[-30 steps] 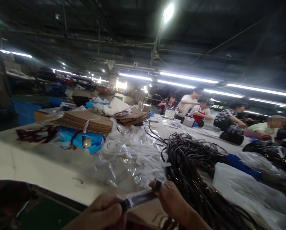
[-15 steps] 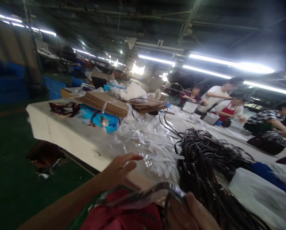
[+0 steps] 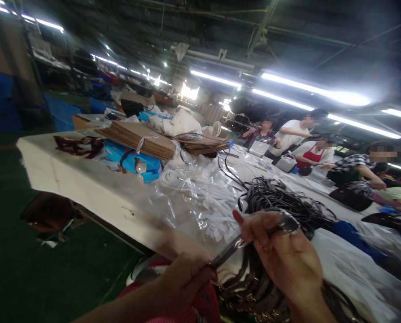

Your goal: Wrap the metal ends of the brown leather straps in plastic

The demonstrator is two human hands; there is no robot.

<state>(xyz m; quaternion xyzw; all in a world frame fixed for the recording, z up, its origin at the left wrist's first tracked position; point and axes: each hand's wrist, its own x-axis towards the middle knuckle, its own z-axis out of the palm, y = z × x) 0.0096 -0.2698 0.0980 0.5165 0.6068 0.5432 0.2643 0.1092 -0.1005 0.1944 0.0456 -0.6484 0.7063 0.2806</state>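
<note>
A dark, shiny strap (image 3: 228,252) with a clear plastic sheen stretches between my two hands. My left hand (image 3: 187,280) is closed round its lower end, over the table's near edge. Farther right and higher, my right hand (image 3: 284,251) has its fingers curled on the upper part, where the strap bends over the fingers. Below and behind my hands lies a big heap of dark straps (image 3: 277,197) with brass-coloured metal fittings. Just beyond the strap, white strips in clear plastic (image 3: 217,224) cover part of the table. Red fabric (image 3: 203,300) shows under my left hand.
On the white-covered table (image 3: 66,170) lie a stack of brown cardboard (image 3: 143,139), a blue package (image 3: 129,159) and dark red pieces (image 3: 79,146). A white bag (image 3: 348,260) lies at right. Several co-workers (image 3: 308,152) work along the far right side. A brown bin (image 3: 49,213) stands below the table.
My left hand, open before, has closed on the strap's end. My right hand has risen with the strap, now pulled fairly straight between both hands. The view has shifted slightly.
</note>
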